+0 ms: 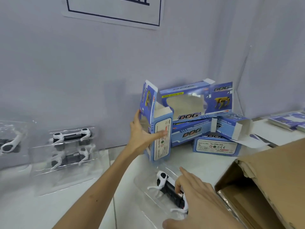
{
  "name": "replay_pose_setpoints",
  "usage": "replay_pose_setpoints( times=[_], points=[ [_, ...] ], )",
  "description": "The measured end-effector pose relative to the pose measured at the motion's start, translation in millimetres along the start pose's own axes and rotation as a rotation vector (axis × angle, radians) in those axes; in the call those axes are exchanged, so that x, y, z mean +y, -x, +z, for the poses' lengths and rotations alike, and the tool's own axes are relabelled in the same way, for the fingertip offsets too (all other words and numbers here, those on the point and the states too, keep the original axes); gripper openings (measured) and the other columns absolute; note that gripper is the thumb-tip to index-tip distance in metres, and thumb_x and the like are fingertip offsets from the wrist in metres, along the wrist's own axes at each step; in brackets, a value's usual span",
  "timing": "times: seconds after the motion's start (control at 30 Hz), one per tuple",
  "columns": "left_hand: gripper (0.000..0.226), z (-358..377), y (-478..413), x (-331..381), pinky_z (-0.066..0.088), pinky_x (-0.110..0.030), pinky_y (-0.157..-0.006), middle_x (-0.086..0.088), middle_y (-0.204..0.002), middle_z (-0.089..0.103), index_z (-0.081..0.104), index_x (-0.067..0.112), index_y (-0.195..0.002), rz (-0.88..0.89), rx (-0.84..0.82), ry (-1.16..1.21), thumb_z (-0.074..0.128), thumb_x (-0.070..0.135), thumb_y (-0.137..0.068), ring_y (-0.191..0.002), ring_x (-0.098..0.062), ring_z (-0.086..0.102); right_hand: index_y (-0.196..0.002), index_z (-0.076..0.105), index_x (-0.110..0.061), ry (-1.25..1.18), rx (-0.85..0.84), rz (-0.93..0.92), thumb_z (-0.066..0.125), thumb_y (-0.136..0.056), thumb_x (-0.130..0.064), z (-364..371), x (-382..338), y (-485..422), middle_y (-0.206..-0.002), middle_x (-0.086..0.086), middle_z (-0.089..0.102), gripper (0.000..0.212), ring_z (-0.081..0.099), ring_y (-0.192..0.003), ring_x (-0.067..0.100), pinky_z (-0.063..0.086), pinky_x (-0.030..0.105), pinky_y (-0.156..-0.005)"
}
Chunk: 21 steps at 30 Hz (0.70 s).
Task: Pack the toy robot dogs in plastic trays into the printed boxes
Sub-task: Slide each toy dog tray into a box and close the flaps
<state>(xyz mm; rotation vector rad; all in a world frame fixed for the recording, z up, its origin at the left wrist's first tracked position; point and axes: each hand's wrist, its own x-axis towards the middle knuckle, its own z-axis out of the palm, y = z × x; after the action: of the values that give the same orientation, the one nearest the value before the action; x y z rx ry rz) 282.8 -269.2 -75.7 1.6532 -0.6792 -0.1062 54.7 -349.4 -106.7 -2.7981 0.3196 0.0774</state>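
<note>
My left hand (142, 132) grips a blue printed box (158, 129) that stands on end near the wall, its top flaps open. My right hand (196, 198) holds a clear plastic tray (148, 190) lying on the white table in front of me, with a white and black toy robot dog (166, 183) in it. The fingers rest on top of the dog and the thumb sits under the tray's near edge.
Several more blue boxes (206, 119) are piled against the wall, some open. Two trays with dogs (71, 146) are stacked at the left, another (9, 142) at the far left edge. An open cardboard carton (267, 179) fills the right. Flat boxes (288, 121) lie far right.
</note>
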Motion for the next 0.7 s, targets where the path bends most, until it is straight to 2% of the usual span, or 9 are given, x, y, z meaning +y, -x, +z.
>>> replay_pose_setpoints(
  times=[0.1,0.17,0.2,0.3,0.4,0.47,0.57,0.63,0.7],
  points=[
    [0.137,-26,22,25,0.035,-0.044,-0.114,0.001,-0.135,0.036,0.016,0.037,-0.155,0.083,0.079,-0.227,0.078,0.075,-0.039,-0.129,-0.018,0.040,-0.106,0.031,-0.044,-0.028,0.026,0.043,0.055,-0.049,-0.087,-2,1,4,-0.165,-0.015,-0.009,0.076,-0.003,-0.151,0.006,0.009,0.036,-0.118],
    [0.136,-50,45,36,0.030,-0.043,-0.112,0.004,-0.140,0.041,0.018,0.039,-0.155,0.149,0.104,-0.442,0.064,0.086,-0.036,-0.132,-0.018,0.037,-0.125,0.028,-0.048,-0.027,0.051,0.081,0.052,-0.045,-0.094,-1,3,6,-0.166,-0.013,-0.009,0.095,-0.008,-0.153,0.009,0.002,0.039,-0.123],
    [0.135,-63,61,39,0.026,-0.039,-0.108,0.007,-0.141,0.042,0.018,0.040,-0.155,0.176,0.104,-0.537,0.060,0.088,-0.037,-0.132,-0.017,0.035,-0.136,0.024,-0.048,-0.026,0.070,0.110,0.051,-0.044,-0.096,0,4,7,-0.166,-0.012,-0.003,0.107,-0.002,-0.153,0.011,0.007,0.040,-0.122],
    [0.131,-99,114,48,0.017,-0.032,-0.099,0.017,-0.138,0.039,0.018,0.044,-0.153,0.187,0.050,-0.746,0.055,0.093,-0.037,-0.130,-0.012,0.030,-0.144,0.023,-0.047,-0.018,0.167,0.184,0.053,-0.043,-0.088,-1,4,10,-0.148,-0.011,0.031,0.113,0.032,-0.139,0.017,0.032,0.038,-0.103],
    [0.135,-132,168,53,0.012,-0.031,-0.108,0.021,-0.139,0.029,0.010,0.047,-0.154,0.103,-0.082,-0.876,0.051,0.097,-0.035,-0.136,-0.007,0.021,-0.138,0.033,-0.047,-0.041,0.208,0.236,0.061,-0.050,-0.076,-4,-7,12,-0.142,-0.007,0.040,0.096,0.041,-0.127,0.021,0.035,0.037,-0.094],
    [0.138,-152,203,56,0.011,-0.034,-0.117,0.020,-0.143,0.028,0.007,0.050,-0.154,0.031,-0.175,-0.877,0.054,0.098,-0.034,-0.140,-0.006,0.018,-0.134,0.039,-0.047,-0.050,0.240,0.258,0.069,-0.058,-0.067,-4,-14,18,-0.141,-0.004,0.043,0.084,0.044,-0.125,0.022,0.035,0.037,-0.094],
    [0.142,-175,247,64,0.023,-0.035,-0.118,0.030,-0.144,0.022,0.006,0.055,-0.153,-0.081,-0.305,-0.741,0.063,0.100,-0.031,-0.141,-0.002,0.019,-0.132,0.043,-0.048,-0.096,0.274,0.239,0.073,-0.059,-0.061,2,-20,44,-0.140,-0.006,0.045,0.080,0.045,-0.122,0.021,0.036,0.036,-0.094],
    [0.139,-183,270,70,0.028,-0.033,-0.118,0.033,-0.147,0.021,0.012,0.057,-0.151,-0.115,-0.353,-0.644,0.068,0.097,-0.030,-0.143,0.000,0.022,-0.128,0.045,-0.051,-0.159,0.259,0.176,0.072,-0.051,-0.063,4,-23,71,-0.137,-0.011,0.047,0.083,0.047,-0.119,0.018,0.036,0.034,-0.088],
    [0.129,-185,290,75,0.030,-0.037,-0.119,0.024,-0.152,0.025,0.021,0.060,-0.143,-0.119,-0.357,-0.541,0.074,0.093,-0.031,-0.144,-0.005,0.028,-0.117,0.047,-0.058,-0.287,0.242,0.081,0.066,-0.039,-0.067,0,-24,101,-0.130,-0.024,0.048,0.081,0.048,-0.116,0.010,0.038,0.029,-0.083]
  ],
)
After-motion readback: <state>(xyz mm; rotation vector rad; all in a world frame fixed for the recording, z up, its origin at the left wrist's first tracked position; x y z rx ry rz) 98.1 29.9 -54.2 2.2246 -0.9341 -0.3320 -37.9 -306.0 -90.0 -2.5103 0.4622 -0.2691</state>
